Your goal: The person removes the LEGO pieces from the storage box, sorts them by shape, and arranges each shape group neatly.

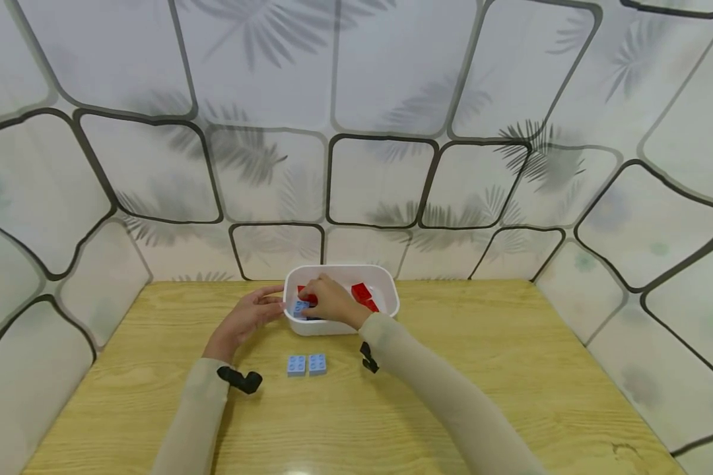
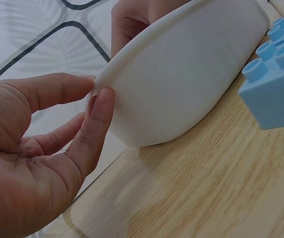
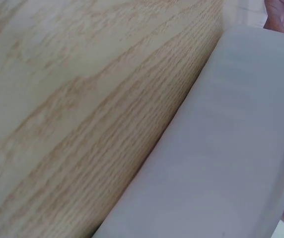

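Two hands at the white tub (image 1: 333,328) now, and it sits at the table's far side, its long axis running left to right across the person. The left hand (image 1: 246,320) is unclenched, fingertips touching the tub's left end. And the right hand (image 1: 333,303) dips over the near wall into the left half, fingers bent downward; I can't tell whether they have closed on anything. That's the relation that counts: a blue brick (image 1: 300,307) inside lies right at the right hand's fingertips, nearer to it than to the left, which has the tub wall between. Red bricks (image 1: 361,291) lie apart in the right half, and more red shows by the bent fingers. Nearer the person, between the forearms, two pale blue blocks (image 1: 296,365) sit side by side, studs up, sharp-edged and plastic-looking. Smooth, rounded corners on the tub, a rolled lip; yellowish streaked wood grain on the table (image 1: 356,422); behind, a wall covering (image 1: 380,185) printed with dark rounded outlines and feathery leaves.
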`<state>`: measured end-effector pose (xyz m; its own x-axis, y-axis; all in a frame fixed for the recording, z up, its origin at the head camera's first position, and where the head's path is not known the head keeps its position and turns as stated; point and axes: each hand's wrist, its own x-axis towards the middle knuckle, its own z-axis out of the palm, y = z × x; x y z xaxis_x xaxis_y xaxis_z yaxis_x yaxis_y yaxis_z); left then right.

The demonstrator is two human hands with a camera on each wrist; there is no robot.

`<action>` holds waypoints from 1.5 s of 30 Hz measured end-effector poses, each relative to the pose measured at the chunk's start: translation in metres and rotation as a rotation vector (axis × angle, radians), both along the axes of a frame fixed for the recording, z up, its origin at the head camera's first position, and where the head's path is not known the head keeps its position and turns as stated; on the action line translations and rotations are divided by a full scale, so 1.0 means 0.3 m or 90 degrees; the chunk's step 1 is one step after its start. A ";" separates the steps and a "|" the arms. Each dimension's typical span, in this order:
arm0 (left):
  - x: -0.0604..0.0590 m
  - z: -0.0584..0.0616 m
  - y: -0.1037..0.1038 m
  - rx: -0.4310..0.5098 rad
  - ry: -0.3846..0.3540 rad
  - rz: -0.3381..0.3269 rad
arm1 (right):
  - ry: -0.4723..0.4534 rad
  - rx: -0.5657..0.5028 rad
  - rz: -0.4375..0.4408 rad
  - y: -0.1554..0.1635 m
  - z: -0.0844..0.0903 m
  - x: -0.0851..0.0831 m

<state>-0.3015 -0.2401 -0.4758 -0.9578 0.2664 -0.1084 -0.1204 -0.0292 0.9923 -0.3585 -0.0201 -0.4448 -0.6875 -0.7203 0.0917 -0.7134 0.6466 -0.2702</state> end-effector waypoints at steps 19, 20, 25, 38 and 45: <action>-0.007 -0.002 0.008 0.009 -0.006 0.007 | -0.003 0.041 -0.031 -0.026 -0.006 -0.006; -0.007 0.000 0.009 0.009 -0.009 0.012 | -0.002 0.041 -0.031 -0.027 -0.005 -0.006; -0.004 0.004 0.009 0.007 -0.008 0.009 | 0.001 0.041 -0.029 -0.027 -0.005 -0.007; 0.002 0.000 0.007 0.015 -0.004 0.005 | 0.018 0.050 -0.014 -0.023 -0.010 -0.007; 0.001 0.001 0.004 0.018 0.002 0.000 | 0.075 0.016 0.000 -0.017 -0.013 -0.014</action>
